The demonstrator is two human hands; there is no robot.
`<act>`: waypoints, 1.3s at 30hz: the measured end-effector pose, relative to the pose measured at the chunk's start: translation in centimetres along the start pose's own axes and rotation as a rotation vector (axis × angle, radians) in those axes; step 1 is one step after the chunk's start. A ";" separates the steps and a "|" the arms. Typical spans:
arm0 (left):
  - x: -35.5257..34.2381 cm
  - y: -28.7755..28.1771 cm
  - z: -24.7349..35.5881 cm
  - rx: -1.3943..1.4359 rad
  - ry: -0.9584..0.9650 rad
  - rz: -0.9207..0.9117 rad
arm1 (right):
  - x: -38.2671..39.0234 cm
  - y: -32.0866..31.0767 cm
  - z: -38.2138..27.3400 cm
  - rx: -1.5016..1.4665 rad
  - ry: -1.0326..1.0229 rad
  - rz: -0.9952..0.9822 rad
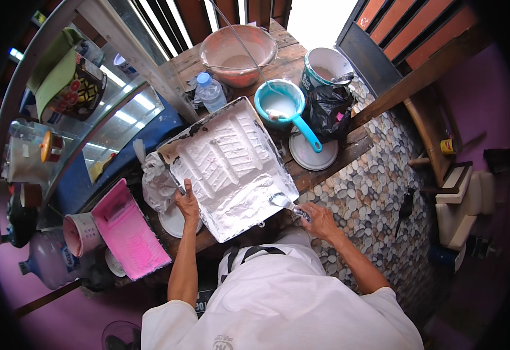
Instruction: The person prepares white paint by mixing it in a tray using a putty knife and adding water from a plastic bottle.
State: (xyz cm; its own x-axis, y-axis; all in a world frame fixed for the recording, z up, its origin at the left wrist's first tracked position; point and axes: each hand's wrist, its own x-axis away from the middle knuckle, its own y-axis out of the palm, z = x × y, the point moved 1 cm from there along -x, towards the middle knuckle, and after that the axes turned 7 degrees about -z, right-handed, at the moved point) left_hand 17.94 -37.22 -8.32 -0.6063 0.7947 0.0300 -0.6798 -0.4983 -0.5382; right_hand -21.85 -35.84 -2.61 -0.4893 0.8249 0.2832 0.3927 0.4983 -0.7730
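Note:
A large paint tray (224, 154) coated in thick white paint is tilted on the wooden bench in front of me. My left hand (188, 201) grips its left edge, thumb up along the side. My right hand (319, 221) is closed on the handle of a paint-covered brush or spatula (284, 202), whose head touches the white paint near the tray's lower right corner. Behind the tray stand a turquoise dipper (277, 104) with white liquid and a clear water bottle (211, 93) with a blue cap.
Pink tray (129, 230), white perforated pot (81, 234) and large jug (53, 262) lie at left beside a glass cabinet (71, 175). Terracotta tub (237, 41), bucket (324, 61), black bag (328, 105) and round lid (313, 160) crowd the back. Pebble-patterned floor (371, 192) and furniture (462, 207) at right.

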 end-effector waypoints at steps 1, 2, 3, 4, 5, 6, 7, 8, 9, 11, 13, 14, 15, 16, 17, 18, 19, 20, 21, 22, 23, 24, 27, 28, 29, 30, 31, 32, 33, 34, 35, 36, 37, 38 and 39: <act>0.0 0.0 0.1 0.001 0.013 0.012 | -0.2 -0.3 0.0 0.009 -0.051 0.026; -0.2 0.1 0.1 0.001 0.010 0.019 | -0.6 -1.0 0.4 0.011 -0.058 0.023; -0.3 0.1 -0.2 0.000 0.026 0.030 | -1.2 -2.7 0.0 -0.016 -0.026 -0.007; -0.2 0.0 -0.6 -0.005 0.038 0.034 | -1.6 -4.1 -0.3 -0.046 0.013 -0.040; -0.2 -0.1 -1.0 -0.040 0.015 0.018 | -2.2 -5.0 -0.3 0.004 -0.017 0.007; -0.1 -0.2 -1.1 -0.047 0.005 0.013 | -2.9 -5.9 -0.1 -0.001 -0.012 -0.005; -0.2 -0.1 -1.0 -0.024 0.000 0.002 | -3.8 -6.7 0.1 0.072 -0.022 -0.038; -0.2 -0.1 -0.9 -0.002 -0.005 -0.008 | -4.6 -7.2 0.3 0.145 -0.033 -0.072; -0.3 -0.3 -1.4 -0.035 -0.005 -0.002 | -5.4 -7.2 0.6 0.143 -0.035 -0.076; -0.3 -0.1 -1.4 -0.040 -0.001 0.008 | -6.8 -6.4 1.4 0.151 -0.193 -0.108; -0.2 0.1 -0.7 -0.040 0.000 0.021 | -7.5 -6.3 2.3 0.135 -0.168 -0.133; -0.1 0.2 -0.4 -0.013 0.008 0.029 | -7.5 -6.2 2.7 0.117 -0.143 -0.157; 0.0 0.2 -0.2 0.014 0.012 0.044 | -7.5 -6.3 2.6 0.122 -0.147 -0.160; 0.0 0.1 -0.4 0.017 0.009 0.049 | -7.2 -6.3 2.4 0.124 -0.137 -0.167; 0.0 -0.1 -0.6 0.035 -0.004 0.024 | -7.1 -6.5 2.3 0.126 -0.126 -0.174; 0.0 -0.3 -0.7 0.052 -0.015 -0.001 | -7.2 -6.8 1.9 0.130 -0.129 -0.174; 0.1 -0.3 -0.7 0.055 -0.016 0.003 | -7.4 -7.2 1.4 0.120 -0.139 -0.061; 0.2 -0.4 -0.8 0.016 -0.023 0.005 | -7.6 -7.5 0.8 0.109 -0.150 0.052; 0.2 -0.4 -0.6 -0.024 -0.025 0.004 | -8.3 -8.0 0.6 0.088 -0.128 0.157; 0.2 -0.4 -0.7 -0.021 -0.019 0.006 | -9.2 -8.1 0.6 0.090 -0.130 0.164; 0.2 -0.3 -0.7 -0.025 0.008 0.034 | -10.4 -8.2 1.0 0.046 -0.104 0.316; 0.1 -0.1 -0.7 -0.028 0.036 0.062 | -11.6 -8.4 1.3 0.002 -0.078 0.470; 0.0 -0.2 -0.8 -0.050 0.025 0.044 | -15.4 -8.9 1.2 0.044 0.019 0.492; 0.0 -0.2 -0.9 -0.048 0.031 0.052 | -16.5 -9.1 0.6 0.042 0.012 0.498; 0.0 -0.1 -1.1 -0.030 0.055 0.071 | -17.4 -9.3 0.0 0.009 0.143 0.498; 0.1 -0.1 -1.1 -0.010 0.074 0.088 | -18.1 -9.4 -0.7 -0.022 0.275 0.494; 0.1 -0.2 -1.2 -0.008 0.076 0.094 | -18.5 -10.0 -1.4 -0.105 0.346 0.393; 0.1 -0.3 -1.2 -0.032 0.070 0.084 | -19.1 -9.7 -2.1 -0.103 0.340 0.395; 0.1 -0.1 -1.2 -0.050 0.065 0.069 | -19.5 -9.3 -2.7 -0.017 0.336 0.427; 0.1 0.0 -1.2 -0.044 0.070 0.072 | -20.1 -8.8 -3.1 0.067 0.330 0.461; 0.1 0.2 -1.2 -0.023 0.072 0.084 | -21.4 -7.0 -2.3 0.157 0.340 0.586; 0.0 0.1 -1.2 -0.007 0.072 0.099 | -22.1 -6.7 -2.8 0.156 0.335 0.588; 0.0 0.0 -1.1 -0.007 0.074 0.104 | -22.8 -6.5 -3.2 0.152 0.325 0.694; 0.0 0.1 -1.1 -0.014 0.052 0.087 | -23.2 -6.6 -3.4 0.147 0.314 0.800; 0.2 0.1 -1.2 -0.025 0.026 0.070 | -23.5 -6.5 -3.5 0.099 0.311 0.855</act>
State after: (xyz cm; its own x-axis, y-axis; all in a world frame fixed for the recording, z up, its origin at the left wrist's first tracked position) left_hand 18.29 -36.69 -9.35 -0.6404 0.7675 -0.0301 -0.6258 -0.5441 -0.5589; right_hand -10.22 -57.49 -2.29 0.1751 0.9443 -0.2786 0.4493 -0.3284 -0.8308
